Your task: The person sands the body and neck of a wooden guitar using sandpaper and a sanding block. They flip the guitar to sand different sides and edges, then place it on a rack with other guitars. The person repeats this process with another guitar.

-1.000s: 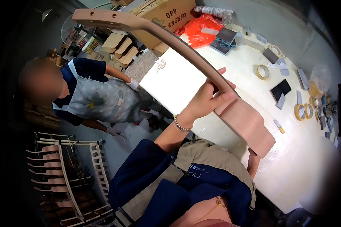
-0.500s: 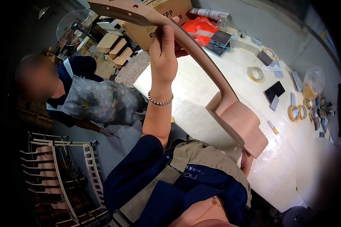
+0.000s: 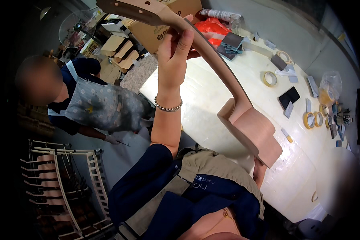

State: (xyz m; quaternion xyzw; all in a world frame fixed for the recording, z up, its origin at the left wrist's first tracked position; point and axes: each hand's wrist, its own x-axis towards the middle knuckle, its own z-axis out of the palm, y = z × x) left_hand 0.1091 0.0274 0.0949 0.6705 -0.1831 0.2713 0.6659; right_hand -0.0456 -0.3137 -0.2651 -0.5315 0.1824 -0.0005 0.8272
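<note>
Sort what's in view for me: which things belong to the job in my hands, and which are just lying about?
In the job:
- wooden guitar neck
- left hand, holding it near the headstock
- right hand, at its heel end, mostly hidden

Apparently just lying about:
- tape rolls
- black tablet or phone
- red plastic bag
- clear jar

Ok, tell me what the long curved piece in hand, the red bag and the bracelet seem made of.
Long curved piece: probably bare wood, matt and smooth, from its even, shineless brown surface.
Red bag: likely thin plastic, from its shiny crumpled folds.
Bracelet: beads perhaps polished metal, given their silvery glints; coated plastic is possible.
</note>
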